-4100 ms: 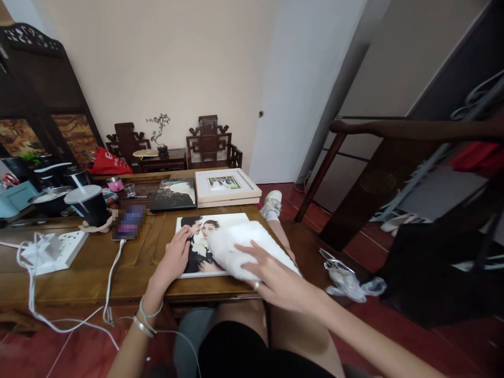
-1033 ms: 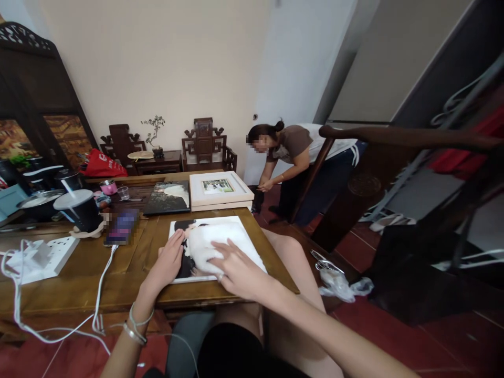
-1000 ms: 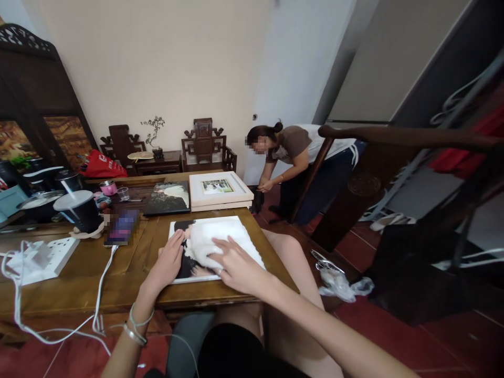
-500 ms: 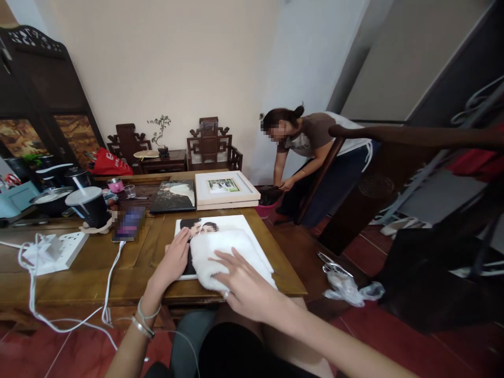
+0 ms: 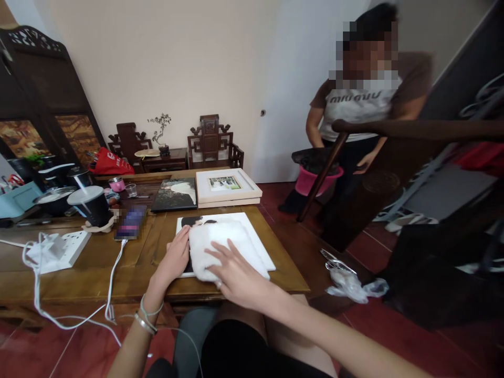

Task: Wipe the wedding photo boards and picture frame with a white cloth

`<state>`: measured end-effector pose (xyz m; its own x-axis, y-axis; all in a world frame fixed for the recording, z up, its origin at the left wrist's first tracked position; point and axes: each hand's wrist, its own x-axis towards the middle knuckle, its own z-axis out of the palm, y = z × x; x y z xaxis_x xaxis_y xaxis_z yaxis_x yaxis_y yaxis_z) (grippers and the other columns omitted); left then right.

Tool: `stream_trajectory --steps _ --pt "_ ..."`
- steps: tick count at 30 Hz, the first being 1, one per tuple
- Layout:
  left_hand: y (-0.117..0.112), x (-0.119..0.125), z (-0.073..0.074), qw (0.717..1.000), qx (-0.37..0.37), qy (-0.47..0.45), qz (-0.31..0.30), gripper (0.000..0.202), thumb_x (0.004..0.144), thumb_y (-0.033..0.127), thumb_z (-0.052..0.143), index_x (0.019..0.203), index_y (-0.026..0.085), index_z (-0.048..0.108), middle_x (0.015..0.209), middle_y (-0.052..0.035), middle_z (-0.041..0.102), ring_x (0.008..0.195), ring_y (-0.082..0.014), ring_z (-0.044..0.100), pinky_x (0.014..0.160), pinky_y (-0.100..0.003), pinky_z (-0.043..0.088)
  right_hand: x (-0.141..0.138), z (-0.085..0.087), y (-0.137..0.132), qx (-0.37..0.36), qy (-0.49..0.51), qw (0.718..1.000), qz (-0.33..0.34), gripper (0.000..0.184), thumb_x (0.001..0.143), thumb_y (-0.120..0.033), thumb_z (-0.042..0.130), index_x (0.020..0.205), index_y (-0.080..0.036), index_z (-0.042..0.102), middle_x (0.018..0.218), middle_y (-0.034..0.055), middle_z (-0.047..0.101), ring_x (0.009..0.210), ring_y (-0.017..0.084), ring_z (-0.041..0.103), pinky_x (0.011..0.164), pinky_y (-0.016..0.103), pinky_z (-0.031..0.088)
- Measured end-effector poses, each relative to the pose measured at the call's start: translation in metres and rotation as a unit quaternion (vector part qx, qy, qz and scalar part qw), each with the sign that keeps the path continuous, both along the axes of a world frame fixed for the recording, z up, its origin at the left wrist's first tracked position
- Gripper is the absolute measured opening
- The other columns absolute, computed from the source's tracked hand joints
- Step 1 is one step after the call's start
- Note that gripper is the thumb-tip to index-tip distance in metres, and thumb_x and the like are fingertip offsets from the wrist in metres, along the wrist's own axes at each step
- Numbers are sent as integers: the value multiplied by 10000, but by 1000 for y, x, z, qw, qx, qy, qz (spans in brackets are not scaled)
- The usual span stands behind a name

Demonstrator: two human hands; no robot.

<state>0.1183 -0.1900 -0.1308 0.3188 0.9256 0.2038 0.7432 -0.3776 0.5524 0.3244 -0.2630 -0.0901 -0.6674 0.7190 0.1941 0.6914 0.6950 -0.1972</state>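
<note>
Right grip is spread over a white cloth laid across a photo panel on the worktop; the panel's left edge is touched by the flattened left grip. A framed picture is set beyond.

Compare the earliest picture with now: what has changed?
The right hand has brought the white cloth leftward over the photo panel, hiding the two faces that showed. A co-worker and a pink bucket have come into view at the right. The left hand stays on the panel's left edge, the right hand on the cloth; the white framed picture and phone lie where they were.
</note>
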Motion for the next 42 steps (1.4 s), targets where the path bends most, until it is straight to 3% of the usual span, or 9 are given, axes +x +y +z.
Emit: stream_trajectory --steps 4,11,14,20,23,28,35,39,42 --pt "0 0 2 1000 -8 3 -6 484 965 315 249 1421 203 367 1539 -107 290 1432 -226 231 1138 -509 205 11 0 -13 -21 19 999 33 369 748 -101 528 1076 -178 678 1377 129 515 1386 300 282 1135 559 143" --pt "4 0 -4 999 19 -34 -2 464 945 259 307 1387 180 420 1513 -109 345 1413 -219 283 1150 -492 209 17 7 56 12 5 997 -81 399 825 -110 467 1192 -119 621 1262 203 587 1313 317 400 1074 553 260" --pt "1 1 3 993 63 -101 2 473 948 305 335 1396 173 409 1512 -101 349 1404 -196 305 1166 -425 208 5 6 65 25 0 993 -111 390 830 -117 475 1193 -117 615 1271 209 577 1303 358 395 1041 607 267" --pt "-6 4 17 965 91 -239 52 531 976 419 263 1402 134 401 1472 -106 418 1363 -198 383 1153 -377 263 -1 1 20 5 47 991 123 330 766 -120 547 1067 -189 665 1381 99 518 1376 291 298 1121 568 150" --pt "-7 6 15 976 82 -199 48 551 984 420 215 1378 102 433 1452 -121 442 1365 -188 380 1160 -379 248 15 5 7 -9 81 986 144 284 762 -117 539 998 -183 682 1279 106 597 1304 261 410 1110 493 236" --pt "-4 4 6 997 45 -63 -1 529 957 376 334 1389 84 421 1473 -139 400 1387 -209 342 1166 -409 229 34 10 41 23 90 995 25 297 836 -122 466 1037 -175 678 1150 107 656 1096 264 556 942 399 401" --pt "1 1 3 997 74 -16 -20 438 948 294 343 1317 140 519 1456 -116 436 1378 -195 358 1156 -403 258 -21 17 113 -36 144 988 -29 254 908 -191 445 992 -152 682 971 86 714 880 216 641 792 283 420" --pt "2 0 2 996 86 -17 -15 418 941 289 353 1280 147 552 1407 -118 499 1347 -206 411 1138 -418 297 -42 22 124 -42 155 987 -6 271 939 -293 449 993 -177 688 1035 69 709 967 221 628 841 280 411" --pt "2 0 1 996 83 -29 -18 423 939 294 350 1280 148 554 1414 -116 492 1354 -206 401 1144 -421 286 -24 19 119 -57 159 986 -10 309 957 -323 414 1040 -177 674 988 58 718 919 217 647 831 292 434"
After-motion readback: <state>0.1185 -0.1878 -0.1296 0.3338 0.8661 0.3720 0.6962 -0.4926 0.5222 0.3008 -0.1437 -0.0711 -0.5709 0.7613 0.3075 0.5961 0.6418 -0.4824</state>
